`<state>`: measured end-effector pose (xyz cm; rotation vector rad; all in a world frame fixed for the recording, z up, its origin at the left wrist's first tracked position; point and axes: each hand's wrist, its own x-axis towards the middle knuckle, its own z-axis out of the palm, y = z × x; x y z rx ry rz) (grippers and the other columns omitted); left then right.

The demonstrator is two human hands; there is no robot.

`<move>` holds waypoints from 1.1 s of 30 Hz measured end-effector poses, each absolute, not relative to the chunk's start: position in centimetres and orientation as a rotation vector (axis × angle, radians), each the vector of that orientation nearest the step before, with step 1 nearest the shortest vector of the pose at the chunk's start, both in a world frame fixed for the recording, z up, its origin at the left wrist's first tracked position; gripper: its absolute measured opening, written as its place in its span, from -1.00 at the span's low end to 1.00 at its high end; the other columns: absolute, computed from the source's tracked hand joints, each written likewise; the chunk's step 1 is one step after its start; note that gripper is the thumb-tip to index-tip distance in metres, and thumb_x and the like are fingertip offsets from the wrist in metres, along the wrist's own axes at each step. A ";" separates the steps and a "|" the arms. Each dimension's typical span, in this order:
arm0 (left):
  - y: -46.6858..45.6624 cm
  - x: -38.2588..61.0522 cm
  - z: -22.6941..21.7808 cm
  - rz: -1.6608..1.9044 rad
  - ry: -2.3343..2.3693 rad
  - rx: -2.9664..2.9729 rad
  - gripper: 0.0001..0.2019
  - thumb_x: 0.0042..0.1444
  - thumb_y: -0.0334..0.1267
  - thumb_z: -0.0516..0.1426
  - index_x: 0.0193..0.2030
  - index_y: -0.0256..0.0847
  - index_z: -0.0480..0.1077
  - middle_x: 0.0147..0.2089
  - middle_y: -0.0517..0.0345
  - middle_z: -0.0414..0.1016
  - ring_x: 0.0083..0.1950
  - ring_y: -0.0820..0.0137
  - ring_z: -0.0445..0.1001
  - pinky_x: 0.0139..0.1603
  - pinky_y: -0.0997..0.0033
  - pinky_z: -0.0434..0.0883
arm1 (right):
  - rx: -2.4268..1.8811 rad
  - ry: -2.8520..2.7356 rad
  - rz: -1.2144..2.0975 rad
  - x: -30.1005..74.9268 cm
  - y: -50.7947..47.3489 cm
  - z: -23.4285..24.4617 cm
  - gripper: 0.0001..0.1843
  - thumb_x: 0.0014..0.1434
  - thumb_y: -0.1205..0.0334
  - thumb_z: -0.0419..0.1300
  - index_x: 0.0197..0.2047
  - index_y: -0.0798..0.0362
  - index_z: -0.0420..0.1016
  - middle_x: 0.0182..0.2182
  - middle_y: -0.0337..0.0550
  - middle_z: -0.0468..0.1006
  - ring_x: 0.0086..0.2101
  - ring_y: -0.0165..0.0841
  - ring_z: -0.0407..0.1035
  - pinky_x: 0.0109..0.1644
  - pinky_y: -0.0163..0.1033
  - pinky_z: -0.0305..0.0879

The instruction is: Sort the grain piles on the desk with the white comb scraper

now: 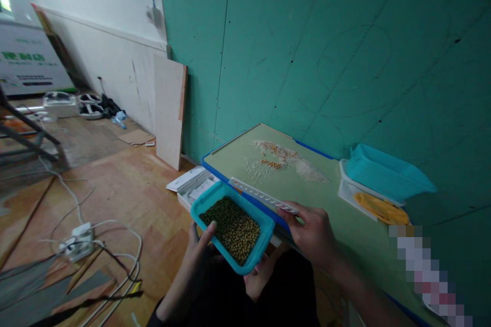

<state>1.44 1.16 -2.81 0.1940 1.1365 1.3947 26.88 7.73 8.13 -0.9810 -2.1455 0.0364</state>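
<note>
My left hand grips the near side of a turquoise plastic tub, its thumb over the rim. Dark green beans and pale yellowish beans lie in the tub, which is held beside the table's edge. In my closed right hand is a white strip with a row of slots. The strip reaches across the table's blue edge to just above the tub's far rim. On the pale green tabletop lie orange-yellow kernels and whitish grains.
A turquoise bin, a white tray and a yellow item sit at the table's right, against the green wall. An open white box stands left of the table. Cables and a power strip lie on the floor.
</note>
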 end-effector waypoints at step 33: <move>1.6 0.8 -4.1 1.337 1.189 0.219 -0.15 0.30 0.04 0.41 0.61 0.25 0.11 0.47 -0.23 0.54 0.20 -0.16 0.79 0.08 -0.20 0.77 | -1.497 -1.789 0.331 29.5 24.9 9.7 -0.93 0.17 0.27 0.49 -0.28 0.08 0.82 -0.22 0.10 0.87 -0.17 0.04 0.80 -0.07 -0.06 0.67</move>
